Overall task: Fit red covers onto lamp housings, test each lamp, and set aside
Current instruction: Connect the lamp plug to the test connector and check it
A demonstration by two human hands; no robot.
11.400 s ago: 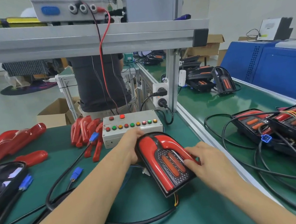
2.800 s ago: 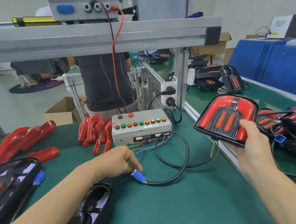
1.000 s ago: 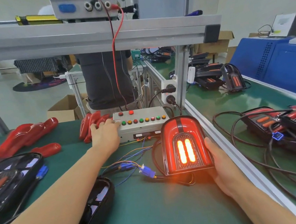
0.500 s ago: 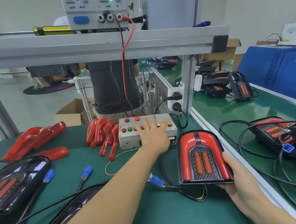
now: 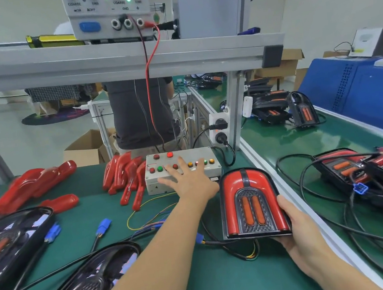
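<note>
Propped upright on the green bench mat, the covered lamp [image 5: 251, 203] is gripped at its lower right corner by the right hand [image 5: 299, 232] while the left hand [image 5: 189, 180] lies flat, fingers spread, on the test box [image 5: 181, 169], so a wrong button could be pressed or the lamp tipped by its cable [image 5: 229, 247].

Red-covered lamp [image 5: 250, 200] stands tilted on the bench, seemingly unlit.

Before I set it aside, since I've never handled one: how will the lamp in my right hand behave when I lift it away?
The lamp looks like a rigid moulded shell, so it should stay stiff. Its glossy red cover may feel slippery; the right hand grips only one lower corner. Its cable trails loose and will probably drag behind.
</note>
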